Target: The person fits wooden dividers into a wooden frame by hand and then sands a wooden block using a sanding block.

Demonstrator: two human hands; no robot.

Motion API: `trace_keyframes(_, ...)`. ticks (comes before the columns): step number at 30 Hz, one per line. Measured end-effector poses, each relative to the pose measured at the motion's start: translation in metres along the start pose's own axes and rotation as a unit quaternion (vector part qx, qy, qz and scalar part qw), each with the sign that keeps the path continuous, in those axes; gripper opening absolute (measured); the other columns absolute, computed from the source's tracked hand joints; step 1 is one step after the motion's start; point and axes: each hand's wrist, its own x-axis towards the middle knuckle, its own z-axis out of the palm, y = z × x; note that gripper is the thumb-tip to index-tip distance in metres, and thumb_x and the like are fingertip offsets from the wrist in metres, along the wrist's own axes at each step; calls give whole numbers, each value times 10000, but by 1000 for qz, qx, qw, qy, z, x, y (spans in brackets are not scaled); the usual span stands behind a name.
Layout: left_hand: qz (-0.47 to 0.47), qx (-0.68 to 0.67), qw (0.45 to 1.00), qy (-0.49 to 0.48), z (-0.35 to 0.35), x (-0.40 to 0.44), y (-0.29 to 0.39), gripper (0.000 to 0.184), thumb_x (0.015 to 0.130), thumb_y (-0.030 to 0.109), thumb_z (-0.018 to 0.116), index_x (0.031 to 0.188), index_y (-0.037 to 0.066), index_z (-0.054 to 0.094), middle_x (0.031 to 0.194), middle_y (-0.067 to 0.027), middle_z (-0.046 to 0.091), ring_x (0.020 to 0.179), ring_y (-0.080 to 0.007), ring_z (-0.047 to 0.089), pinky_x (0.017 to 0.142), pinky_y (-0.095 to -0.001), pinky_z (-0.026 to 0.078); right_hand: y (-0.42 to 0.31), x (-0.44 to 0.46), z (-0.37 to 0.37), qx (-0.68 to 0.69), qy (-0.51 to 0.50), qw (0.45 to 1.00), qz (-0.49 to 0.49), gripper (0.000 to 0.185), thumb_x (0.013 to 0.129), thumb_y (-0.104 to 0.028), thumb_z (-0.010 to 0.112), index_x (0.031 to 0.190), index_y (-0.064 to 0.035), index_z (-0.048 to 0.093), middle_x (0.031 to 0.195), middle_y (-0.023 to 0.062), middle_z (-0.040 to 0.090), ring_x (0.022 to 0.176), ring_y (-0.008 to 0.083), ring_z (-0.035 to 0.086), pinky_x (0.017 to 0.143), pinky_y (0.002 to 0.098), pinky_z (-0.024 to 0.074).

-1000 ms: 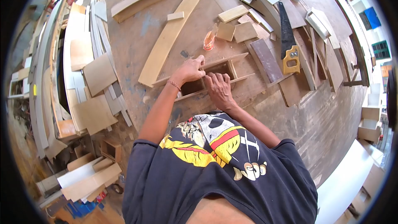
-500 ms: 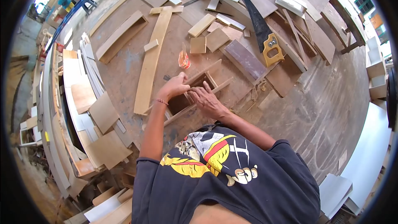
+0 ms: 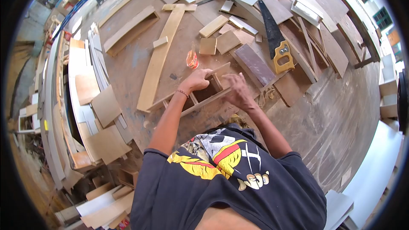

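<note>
A narrow wooden frame [image 3: 206, 101] with crosspieces lies in front of me on the worktable. My left hand [image 3: 197, 80] is closed on the frame's far long side, its wrist over the opening. At the frame's right end my right hand [image 3: 238, 90] hovers by the near side, fingers apart and slightly blurred, holding nothing visible. Just beyond the frame stands a small orange-and-white cup [image 3: 192, 61] with a stick in it.
A handsaw [image 3: 272, 36] with a yellow handle lies on boards at the right. A long plank [image 3: 162, 59] stretches away at the left, near a hollow wooden piece [image 3: 131, 30]. Wood offcuts [image 3: 228, 41] lie beyond the cup. Stacked boards [image 3: 106, 107] stand far left.
My right hand has come off the frame's middle and moved right, its fingers spreading. My left hand stays at the frame, which appears shifted and turned along with the view.
</note>
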Motion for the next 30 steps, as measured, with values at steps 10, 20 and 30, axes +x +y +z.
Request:
trace_keyframes(10,-35,-27,999,-13,1,-2,2,505,676,-13,419,1161,10,557,1073,-205,610,1047,-315,558,911,-356,417,-13,40,-8,-66,-112,983,132,379,623,-455,734,664,-83,674,669,147,635,656,293,602,682,412,307)
trace_keyframes(20,0,6,999,33,8,-4,-6,444,671,-35,425,1078,20,594,1012,-238,605,1001,-371,557,845,-414,445,-12,44,9,-51,-118,985,111,223,650,-276,702,691,-57,690,691,199,622,698,361,614,623,468,427)
trace_keyframes(30,4,29,999,16,12,2,-16,476,688,-42,432,1142,8,566,1042,-233,602,1000,-368,557,862,-393,435,-25,47,8,-101,-129,979,119,202,657,-205,702,705,-12,667,742,195,635,757,364,618,682,477,417)
